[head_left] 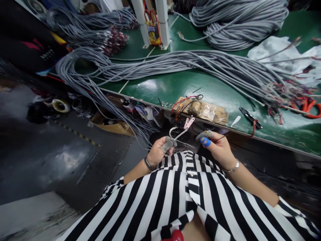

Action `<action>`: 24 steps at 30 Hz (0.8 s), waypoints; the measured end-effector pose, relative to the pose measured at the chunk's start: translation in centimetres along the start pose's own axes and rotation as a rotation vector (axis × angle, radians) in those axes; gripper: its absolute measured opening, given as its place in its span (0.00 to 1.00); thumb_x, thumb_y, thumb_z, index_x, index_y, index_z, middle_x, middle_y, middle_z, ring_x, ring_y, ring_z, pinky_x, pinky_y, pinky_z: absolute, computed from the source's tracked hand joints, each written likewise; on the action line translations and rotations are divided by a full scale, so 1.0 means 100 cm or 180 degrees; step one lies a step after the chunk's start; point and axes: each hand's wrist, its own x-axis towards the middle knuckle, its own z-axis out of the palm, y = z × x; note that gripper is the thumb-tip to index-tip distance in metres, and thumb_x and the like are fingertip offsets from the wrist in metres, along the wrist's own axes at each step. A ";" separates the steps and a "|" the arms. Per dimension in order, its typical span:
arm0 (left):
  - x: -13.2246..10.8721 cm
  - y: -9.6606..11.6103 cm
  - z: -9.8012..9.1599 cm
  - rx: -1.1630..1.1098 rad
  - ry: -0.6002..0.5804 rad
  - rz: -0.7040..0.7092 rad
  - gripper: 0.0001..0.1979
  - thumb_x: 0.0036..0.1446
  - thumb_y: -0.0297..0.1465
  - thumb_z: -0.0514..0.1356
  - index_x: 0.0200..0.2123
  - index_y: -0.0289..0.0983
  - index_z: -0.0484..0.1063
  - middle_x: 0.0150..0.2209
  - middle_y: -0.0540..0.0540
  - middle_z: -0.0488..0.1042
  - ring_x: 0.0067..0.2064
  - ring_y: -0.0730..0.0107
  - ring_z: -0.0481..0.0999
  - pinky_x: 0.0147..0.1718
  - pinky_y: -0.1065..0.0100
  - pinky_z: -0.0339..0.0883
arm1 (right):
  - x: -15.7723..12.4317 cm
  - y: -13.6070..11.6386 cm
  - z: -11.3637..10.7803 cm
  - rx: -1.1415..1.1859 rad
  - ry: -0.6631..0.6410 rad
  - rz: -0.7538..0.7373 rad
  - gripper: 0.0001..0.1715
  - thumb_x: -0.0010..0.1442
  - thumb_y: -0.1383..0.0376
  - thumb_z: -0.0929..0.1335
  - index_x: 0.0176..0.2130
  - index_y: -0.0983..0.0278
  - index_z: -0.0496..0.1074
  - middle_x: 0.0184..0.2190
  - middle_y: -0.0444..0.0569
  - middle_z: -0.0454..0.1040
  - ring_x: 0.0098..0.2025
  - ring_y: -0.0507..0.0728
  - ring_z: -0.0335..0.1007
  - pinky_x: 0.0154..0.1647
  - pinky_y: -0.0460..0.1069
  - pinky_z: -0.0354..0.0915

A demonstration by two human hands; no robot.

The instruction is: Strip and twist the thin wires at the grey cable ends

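Note:
My left hand [162, 149], with grey finger covers, is closed on a grey cable [181, 133]. A white strand [171, 131] curls up beside that cable, and thin pale ends point right. At the cable's upper end is a small pink piece [189, 123] that looks like a clip. My right hand [217, 147] is pinched, with grey and blue finger covers, a short way to the right. A thin dark wire [222, 137] shows by its fingers; what lies in the pinch is hidden. Just beyond both hands, a taped wooden block [213, 113] sits at the bench edge.
On the green bench [155, 87] lies a long bundle of grey cables [150, 68], hanging over the left edge. Pliers [250, 117] and orange-handled scissors [312, 108] lie at right. Coiled cable [238, 26] and a white post [164, 26] stand behind. A cardboard box [112, 127] is below.

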 end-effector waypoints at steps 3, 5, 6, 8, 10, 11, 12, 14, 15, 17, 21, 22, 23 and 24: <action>0.001 -0.001 0.004 -0.0705 -0.0256 -0.0283 0.19 0.53 0.46 0.62 0.29 0.33 0.70 0.14 0.56 0.60 0.14 0.83 0.57 0.14 0.78 0.49 | 0.001 -0.003 0.010 0.0399 -0.0188 0.0091 0.12 0.50 0.59 0.74 0.36 0.60 0.76 0.31 0.47 0.74 0.30 0.53 0.68 0.34 0.49 0.68; 0.002 -0.002 0.008 -0.0981 -0.0461 -0.0462 0.20 0.50 0.46 0.64 0.28 0.33 0.69 0.13 0.57 0.57 0.13 0.84 0.54 0.12 0.78 0.45 | 0.002 -0.001 0.020 0.0759 -0.0461 0.0203 0.15 0.50 0.60 0.74 0.40 0.59 0.74 0.33 0.47 0.75 0.33 0.53 0.70 0.38 0.50 0.69; 0.002 -0.002 0.010 -0.1060 -0.0566 -0.0574 0.20 0.48 0.46 0.65 0.27 0.33 0.68 0.12 0.57 0.56 0.13 0.84 0.52 0.12 0.78 0.44 | 0.002 0.000 0.025 0.0831 -0.0648 0.0217 0.17 0.51 0.60 0.73 0.42 0.59 0.73 0.35 0.48 0.76 0.35 0.54 0.71 0.40 0.52 0.70; 0.002 -0.001 0.013 -0.1136 -0.0728 -0.0795 0.20 0.47 0.44 0.66 0.27 0.33 0.68 0.13 0.58 0.56 0.12 0.85 0.49 0.11 0.79 0.42 | 0.003 0.002 0.034 0.0601 -0.1068 0.0032 0.19 0.54 0.59 0.71 0.47 0.59 0.71 0.40 0.50 0.76 0.40 0.56 0.72 0.46 0.54 0.69; 0.003 0.001 0.013 -0.1165 -0.0803 -0.0911 0.20 0.44 0.43 0.68 0.29 0.32 0.69 0.14 0.58 0.57 0.12 0.87 0.47 0.11 0.79 0.40 | 0.004 0.001 0.039 -0.0069 -0.1376 -0.0442 0.18 0.57 0.61 0.69 0.48 0.60 0.72 0.44 0.53 0.75 0.45 0.58 0.71 0.51 0.56 0.66; 0.003 0.001 0.012 -0.1159 -0.0818 -0.0947 0.20 0.43 0.43 0.68 0.30 0.32 0.69 0.15 0.58 0.57 0.12 0.88 0.47 0.11 0.80 0.39 | 0.004 0.000 0.039 -0.0460 -0.1471 -0.0722 0.16 0.58 0.62 0.68 0.47 0.61 0.72 0.44 0.53 0.75 0.46 0.58 0.71 0.52 0.55 0.65; 0.002 0.002 0.010 -0.1134 -0.0833 -0.0986 0.20 0.43 0.42 0.69 0.30 0.32 0.69 0.15 0.58 0.58 0.12 0.88 0.46 0.10 0.80 0.38 | 0.005 -0.002 0.039 -0.0824 -0.1533 -0.0979 0.14 0.59 0.63 0.67 0.45 0.61 0.73 0.44 0.53 0.75 0.46 0.58 0.70 0.51 0.54 0.65; 0.001 0.003 0.006 -0.0972 -0.0948 -0.1125 0.19 0.43 0.41 0.69 0.28 0.32 0.69 0.14 0.58 0.57 0.12 0.88 0.46 0.10 0.79 0.36 | 0.006 -0.008 0.033 -0.1345 -0.1668 -0.1312 0.11 0.59 0.64 0.65 0.41 0.61 0.75 0.40 0.53 0.74 0.41 0.56 0.70 0.45 0.51 0.66; 0.000 0.004 0.003 -0.0828 -0.1062 -0.1203 0.18 0.44 0.41 0.68 0.26 0.32 0.68 0.14 0.57 0.57 0.12 0.88 0.46 0.10 0.79 0.36 | 0.007 -0.011 0.028 -0.1485 -0.1781 -0.1372 0.11 0.59 0.65 0.64 0.39 0.61 0.75 0.37 0.52 0.74 0.38 0.55 0.69 0.40 0.50 0.66; -0.001 0.008 -0.001 -0.0445 -0.1355 -0.1292 0.19 0.45 0.43 0.67 0.24 0.31 0.69 0.13 0.56 0.59 0.12 0.87 0.47 0.10 0.77 0.36 | 0.009 -0.015 0.017 -0.1552 -0.2047 -0.1350 0.11 0.60 0.65 0.64 0.34 0.62 0.75 0.32 0.50 0.71 0.32 0.53 0.66 0.34 0.48 0.64; 0.000 0.022 -0.006 0.0246 -0.1790 -0.1146 0.23 0.44 0.48 0.66 0.24 0.30 0.73 0.16 0.50 0.65 0.15 0.83 0.55 0.14 0.75 0.45 | 0.019 -0.008 -0.006 -0.1119 -0.1946 -0.0809 0.12 0.59 0.60 0.66 0.30 0.64 0.75 0.26 0.48 0.68 0.29 0.52 0.63 0.31 0.47 0.62; 0.000 0.025 -0.007 0.0312 -0.1861 -0.1069 0.24 0.43 0.49 0.66 0.24 0.30 0.74 0.16 0.49 0.66 0.16 0.81 0.57 0.15 0.75 0.47 | 0.021 -0.002 -0.011 -0.0899 -0.1571 -0.0588 0.13 0.57 0.58 0.68 0.29 0.64 0.74 0.25 0.47 0.67 0.27 0.51 0.61 0.28 0.46 0.61; 0.001 0.028 -0.007 0.0340 -0.1898 -0.0972 0.24 0.44 0.50 0.66 0.24 0.30 0.74 0.17 0.48 0.66 0.17 0.80 0.58 0.15 0.74 0.48 | 0.024 0.003 -0.015 -0.0610 -0.1060 -0.0356 0.13 0.55 0.56 0.69 0.29 0.64 0.73 0.23 0.45 0.65 0.24 0.50 0.57 0.24 0.45 0.58; 0.003 0.030 -0.007 0.0335 -0.1864 -0.0843 0.25 0.44 0.50 0.65 0.25 0.30 0.75 0.17 0.48 0.66 0.17 0.80 0.57 0.16 0.74 0.48 | 0.026 0.009 -0.018 -0.0288 -0.0538 -0.0128 0.14 0.53 0.55 0.71 0.28 0.64 0.72 0.20 0.42 0.62 0.20 0.48 0.52 0.20 0.44 0.53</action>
